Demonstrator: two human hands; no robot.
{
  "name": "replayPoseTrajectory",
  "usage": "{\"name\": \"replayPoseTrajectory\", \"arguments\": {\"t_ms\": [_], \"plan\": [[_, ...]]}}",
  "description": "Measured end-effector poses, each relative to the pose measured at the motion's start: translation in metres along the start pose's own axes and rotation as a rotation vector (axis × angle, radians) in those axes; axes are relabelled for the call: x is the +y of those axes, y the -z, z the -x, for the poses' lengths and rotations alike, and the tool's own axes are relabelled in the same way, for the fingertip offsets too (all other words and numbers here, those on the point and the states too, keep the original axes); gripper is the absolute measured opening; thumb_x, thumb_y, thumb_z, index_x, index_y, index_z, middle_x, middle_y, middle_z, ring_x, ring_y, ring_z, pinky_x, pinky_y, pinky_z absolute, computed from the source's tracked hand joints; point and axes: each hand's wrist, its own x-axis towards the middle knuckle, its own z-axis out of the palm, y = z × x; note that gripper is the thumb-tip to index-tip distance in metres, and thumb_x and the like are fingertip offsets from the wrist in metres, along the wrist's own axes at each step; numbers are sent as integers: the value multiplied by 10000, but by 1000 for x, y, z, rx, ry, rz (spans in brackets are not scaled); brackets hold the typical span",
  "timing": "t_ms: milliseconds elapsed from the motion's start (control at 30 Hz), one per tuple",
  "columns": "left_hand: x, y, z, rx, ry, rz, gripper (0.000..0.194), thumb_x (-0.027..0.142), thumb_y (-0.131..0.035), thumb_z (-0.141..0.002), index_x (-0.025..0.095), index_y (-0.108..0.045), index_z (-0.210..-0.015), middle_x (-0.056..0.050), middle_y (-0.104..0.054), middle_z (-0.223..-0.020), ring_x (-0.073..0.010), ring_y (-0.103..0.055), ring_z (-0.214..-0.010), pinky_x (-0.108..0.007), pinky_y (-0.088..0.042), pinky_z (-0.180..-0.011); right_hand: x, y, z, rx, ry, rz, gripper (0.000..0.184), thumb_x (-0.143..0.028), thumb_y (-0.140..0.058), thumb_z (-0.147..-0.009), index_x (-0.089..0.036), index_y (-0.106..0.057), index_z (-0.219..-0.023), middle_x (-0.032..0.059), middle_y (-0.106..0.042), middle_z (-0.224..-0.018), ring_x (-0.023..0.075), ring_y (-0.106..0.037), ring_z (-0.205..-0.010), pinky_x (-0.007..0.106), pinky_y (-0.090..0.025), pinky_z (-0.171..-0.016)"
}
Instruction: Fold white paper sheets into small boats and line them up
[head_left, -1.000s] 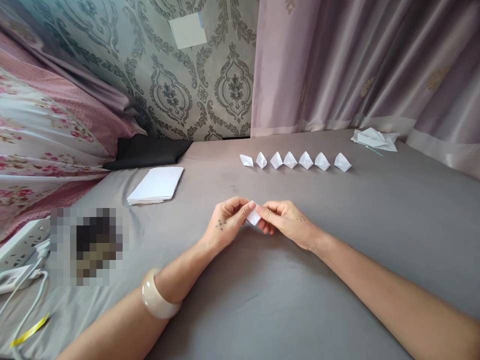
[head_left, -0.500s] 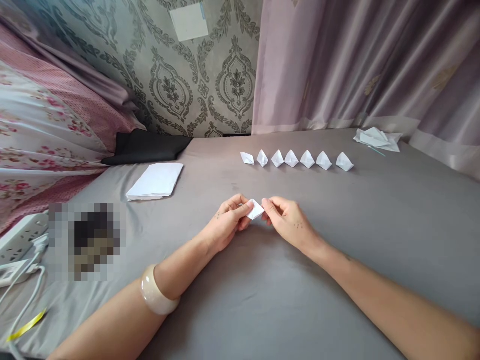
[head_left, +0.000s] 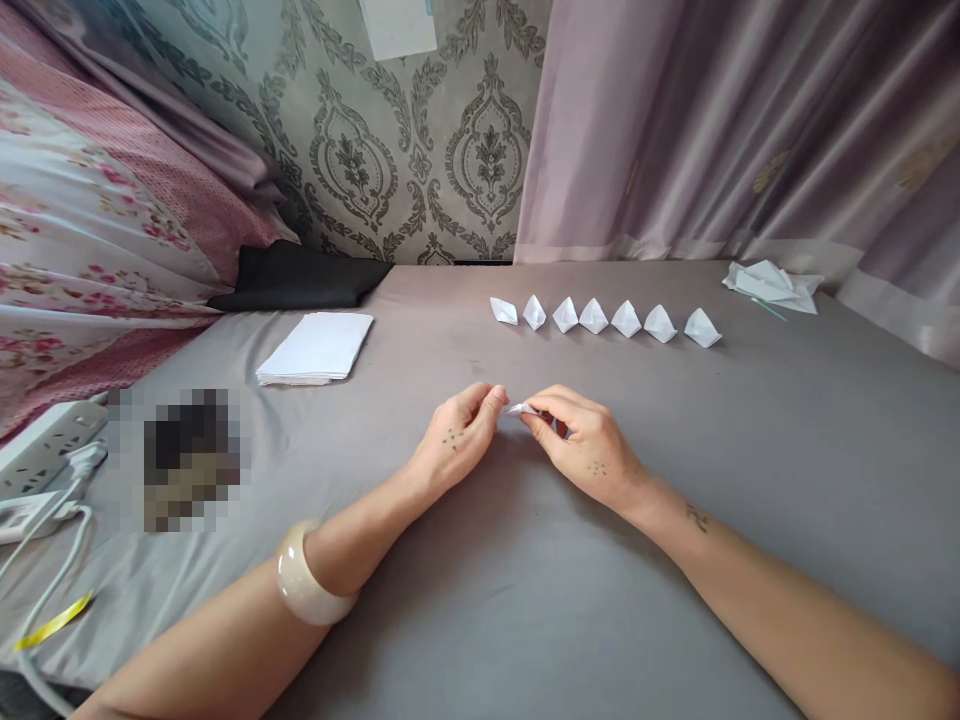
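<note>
Between my two hands is a small piece of folded white paper (head_left: 519, 409), seen nearly edge-on. My left hand (head_left: 463, 428) pinches its left end between thumb and fingers. At its right end, my right hand (head_left: 581, 430) grips the paper with thumb and forefinger. Much of the paper is hidden by the fingers. Beyond my hands, several small folded paper boats (head_left: 593, 317) stand in a row on the grey cloth surface (head_left: 480, 600).
A stack of white paper sheets (head_left: 315, 348) lies at the left. Loose white papers (head_left: 772, 285) rest at the far right. A black cloth (head_left: 300, 277) is at the back left. A power strip (head_left: 49, 445) with cables and a yellow strip (head_left: 54, 622) sit near the left edge.
The folded paper has turned from face-up to nearly edge-on. My right hand has closed on its right end. The whole view has shifted slightly.
</note>
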Motion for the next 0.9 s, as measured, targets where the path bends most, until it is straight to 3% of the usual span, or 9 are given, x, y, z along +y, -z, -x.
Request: {"name": "replayPoseTrajectory", "arguments": {"t_ms": [67,133,267,400,500,900], "plan": [[0,0,1,50,-149,-132,247,402,-536,-858,189,-635,-935,-16,-615,-838,-98,-477,-624,-211,-394,-561,2,1,-1,-60,-60,-20,174,-266,-509,-906,-219,-668,-856,29,-646,-840,132,-561,-681,256,-436,-642],[-2,-1,2,11,-215,-175,208,341,-577,-834,203,-642,-976,-27,-630,-947,-105,-508,-674,-214,-421,-595,4,1,0,-120,-101,-31,188,-260,-505,-903,-215,-672,-831,19,-637,-812,131,-561,-689,253,-426,-644],[-6,-4,0,-17,-248,-238,167,326,-567,-848,217,-677,-911,-23,-644,-865,-126,-540,-710,-231,-434,-642,5,-2,1,-110,-138,0,151,-250,-530,-875,-227,-675,-907,9,-627,-803,126,-548,-658,253,-419,-626],[-8,-5,-2,37,-220,-249,179,340,-579,-839,210,-678,-912,-21,-645,-818,-123,-532,-671,-238,-426,-627,0,-4,2,21,-131,58,137,-237,-566,-833,-219,-637,-949,21,-646,-873,109,-524,-573,262,-435,-609],[-7,-5,-2,41,-221,-251,152,311,-589,-821,202,-661,-899,-10,-626,-774,-118,-525,-653,-236,-422,-616,-5,-5,2,90,-104,54,97,-238,-546,-842,-209,-622,-894,21,-650,-807,110,-535,-544,262,-450,-611],[-1,-8,0,14,-261,-327,72,243,-550,-783,189,-575,-825,10,-563,-715,-104,-483,-623,-231,-405,-589,-8,-5,0,101,-91,99,120,-216,-524,-840,-224,-635,-795,12,-655,-759,133,-574,-626,254,-446,-632]]}}
